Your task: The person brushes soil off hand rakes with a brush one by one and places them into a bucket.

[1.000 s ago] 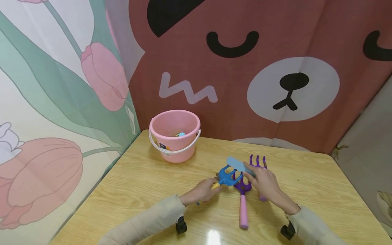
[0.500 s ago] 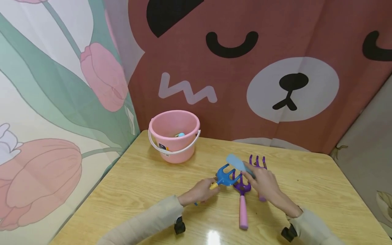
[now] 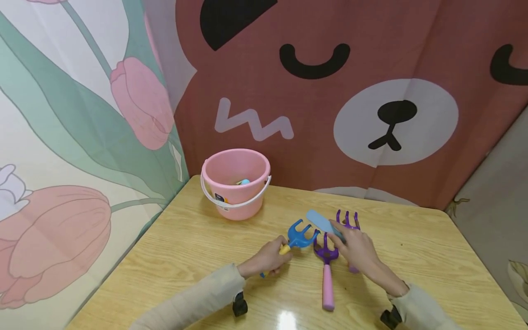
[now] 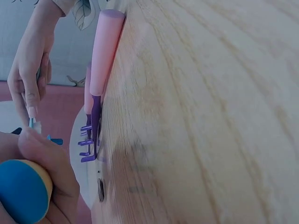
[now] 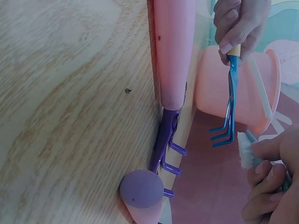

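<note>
Gripping a blue toy rake (image 3: 300,237) above the table (image 3: 198,247), the left hand (image 3: 267,260) works beside the right hand (image 3: 357,250), whose fingers pinch a pale-blue brush (image 3: 321,222); crowded tines could snag the purple rake (image 3: 326,256).

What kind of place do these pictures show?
Probably a small play or recording corner set up indoors: a wooden table stands against cartoon bear and tulip cloth backdrops, with a pink toy bucket and plastic toy rakes on it.
</note>
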Tool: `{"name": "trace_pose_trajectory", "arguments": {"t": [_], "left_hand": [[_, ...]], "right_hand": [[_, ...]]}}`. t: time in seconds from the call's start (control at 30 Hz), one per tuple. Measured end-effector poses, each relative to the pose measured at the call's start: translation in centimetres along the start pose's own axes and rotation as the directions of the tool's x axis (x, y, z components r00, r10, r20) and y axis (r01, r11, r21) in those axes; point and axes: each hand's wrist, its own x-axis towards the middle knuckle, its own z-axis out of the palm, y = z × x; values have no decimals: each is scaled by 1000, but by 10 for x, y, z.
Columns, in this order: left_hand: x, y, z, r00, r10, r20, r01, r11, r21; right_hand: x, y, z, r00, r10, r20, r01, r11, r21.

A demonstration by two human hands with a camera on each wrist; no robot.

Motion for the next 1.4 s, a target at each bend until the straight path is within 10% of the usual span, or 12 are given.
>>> {"name": "trace_pose_trajectory", "arguments": {"t": [0.3,1.4], "left_hand": [[0,1,-1,1000,-14,20,16,991,-131],[4,2,1,994,75,-79,-70,996,54]], "right_hand": [[-3,0,-2,999,-32,-42,33,999,24],[-3,-3,0,991,-81,-104,92,990,107]]}}
